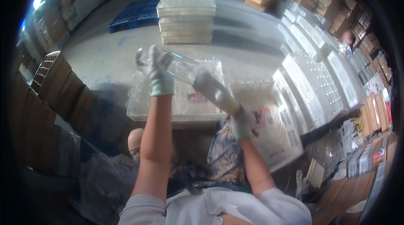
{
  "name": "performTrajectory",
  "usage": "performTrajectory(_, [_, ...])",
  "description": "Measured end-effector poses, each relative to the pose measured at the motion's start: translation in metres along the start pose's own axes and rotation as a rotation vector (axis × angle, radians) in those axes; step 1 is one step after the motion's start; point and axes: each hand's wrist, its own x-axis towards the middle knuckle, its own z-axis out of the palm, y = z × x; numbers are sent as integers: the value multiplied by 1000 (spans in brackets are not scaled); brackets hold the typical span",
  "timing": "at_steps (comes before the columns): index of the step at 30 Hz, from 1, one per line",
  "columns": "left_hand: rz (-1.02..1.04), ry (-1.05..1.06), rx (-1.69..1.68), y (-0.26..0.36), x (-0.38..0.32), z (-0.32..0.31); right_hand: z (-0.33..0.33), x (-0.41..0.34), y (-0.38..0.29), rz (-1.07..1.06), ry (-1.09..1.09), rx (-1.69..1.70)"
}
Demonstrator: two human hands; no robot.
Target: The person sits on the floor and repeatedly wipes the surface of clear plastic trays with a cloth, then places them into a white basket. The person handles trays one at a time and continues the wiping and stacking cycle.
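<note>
My left hand (155, 61), in a pale knitted glove with a light green cuff, grips a clear glass or plastic vessel (183, 57) whose long edges run towards the right. My right hand (242, 122), also gloved, is closed around the yellowish lower end of a long, whitish padded tool (213, 90). The tool's rounded grey end lies close to the vessel; blur hides whether they touch. Below both hands is a white plastic crate (180, 117) holding clear round vessels, with a red and dark printed patch on it.
A wrapped crate (274, 139) stands at the right beside slanting crate stacks (311, 83). Ahead are stacked crates (187, 19) and a blue pallet (135, 13). Cartons (60, 83) line the left. Another person (345, 43) is at the far right.
</note>
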Motion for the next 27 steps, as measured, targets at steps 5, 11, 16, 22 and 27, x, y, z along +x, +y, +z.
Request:
performTrajectory(5, [-99, 0, -203, 9, 2, 2, -43, -26, -28, 201, 148, 501])
performTrajectory(11, [-352, -407, -51, -65, -100, 13, -49, 3, -61, 71, 51, 992])
performTrajectory(16, [-393, -574, 374, -100, -142, 1, -78, -12, 7, 377, 146, 1135])
performTrajectory(22, [-247, -792, 868, -170, -117, -35, -138, 18, 100, 528, -59, 1114])
performTrajectory(27, [236, -722, 2057, -167, 1, -109, -165, 102, 212, 430, 431, 658])
